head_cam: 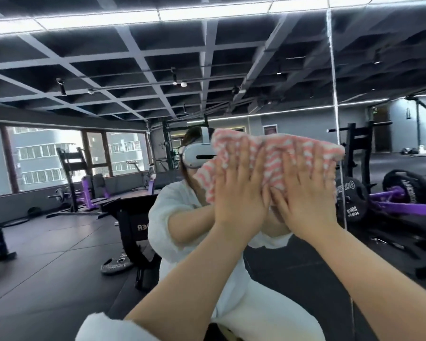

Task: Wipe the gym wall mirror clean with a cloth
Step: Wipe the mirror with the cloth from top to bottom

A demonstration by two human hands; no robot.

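A pink-and-white striped cloth (pixel 268 156) was pressed flat against the wall mirror (pixel 84 217), high in the middle of the view and just left of a vertical seam (pixel 334 94) between two mirror panels. It was held there by both hands, set side by side with thumbs nearly touching. The left hand (pixel 239 190) was laid over the cloth's left half, its fingers straight and spread, nothing being gripped. The right hand (pixel 305 193) was laid over the right half in the same manner, fingers extended and flat on the fabric. Both forearms were raised from the lower edge of the view, and a white sleeve (pixel 108 328) was seen at the left elbow.

In the glass, a crouching person in white clothing was reflected, with a white headset (pixel 197 156) worn and partly hidden by the cloth. Reflected behind were a dark grid ceiling with light strips, windows (pixel 47 158) at the left, black racks, purple gym equipment (pixel 399 205) and weight plates on a dark floor.
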